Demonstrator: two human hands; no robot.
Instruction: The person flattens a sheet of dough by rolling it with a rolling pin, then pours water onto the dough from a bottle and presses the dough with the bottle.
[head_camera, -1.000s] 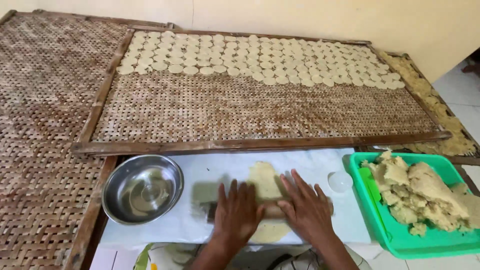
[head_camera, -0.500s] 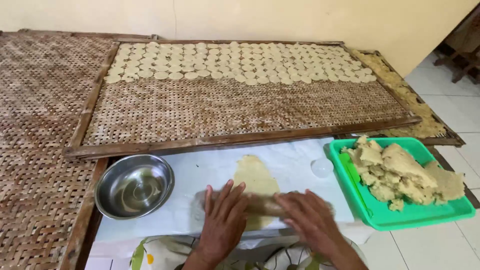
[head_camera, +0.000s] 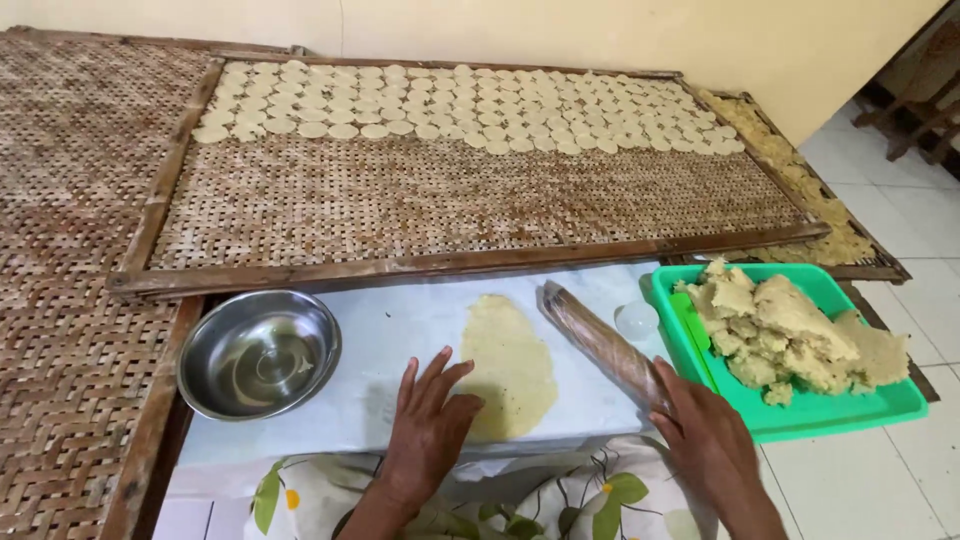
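Dough sheet (head_camera: 510, 365) is lying flattened on the white counter (head_camera: 400, 330), left hand (head_camera: 428, 430) pressing flat beside it, steadying it. Right hand (head_camera: 705, 440) is gripping the rolling pin (head_camera: 600, 345), setting it aside near the green tray (head_camera: 850, 405).

Pale yellow wall (head_camera: 620, 30) behind; white tiled floor (head_camera: 900, 210) right; dark wooden chair legs (head_camera: 915, 110).

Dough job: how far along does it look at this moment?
Done: rows of small dough rounds fill the far part of the woven tray. In hand: a flattened dough sheet under the left hand; the right hand holds the rolling pin aside. Left: most of the tray is bare, and dough lumps remain.
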